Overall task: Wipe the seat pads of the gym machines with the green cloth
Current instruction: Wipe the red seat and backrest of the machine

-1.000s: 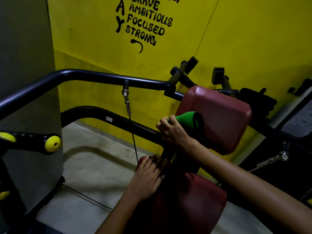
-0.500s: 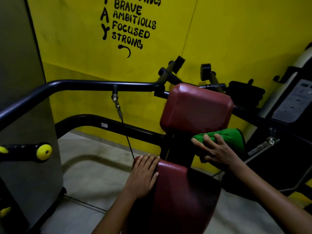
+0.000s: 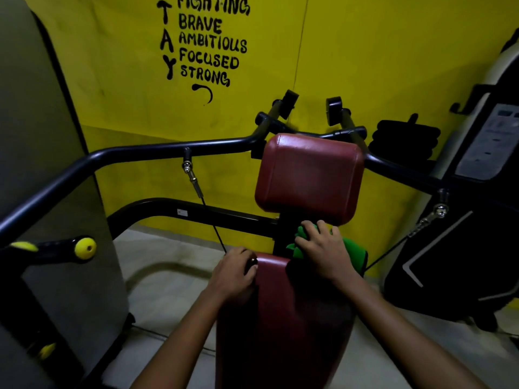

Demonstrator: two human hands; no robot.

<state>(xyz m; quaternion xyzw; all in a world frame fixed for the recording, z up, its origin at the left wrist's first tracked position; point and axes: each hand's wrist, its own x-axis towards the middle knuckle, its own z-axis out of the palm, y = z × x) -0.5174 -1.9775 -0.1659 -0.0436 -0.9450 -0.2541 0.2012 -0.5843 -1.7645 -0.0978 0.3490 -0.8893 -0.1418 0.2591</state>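
Green cloth (image 3: 351, 248) pressed under right hand (image 3: 323, 248) on maroon seat pad (image 3: 280, 318); left hand (image 3: 233, 273) grips its edge

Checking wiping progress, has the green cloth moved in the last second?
Yes. The cloth dropped from the upper pad's left side, past its right, to just below it.

The right hand (image 3: 323, 248) carries the green cloth (image 3: 351, 252) from the left face of the upper red pad (image 3: 309, 175), past its lower right corner, down to just beneath its bottom edge; the left hand (image 3: 233, 272), earlier flat below that pad, now curls its fingers over the lower seat pad (image 3: 280, 318) edge.
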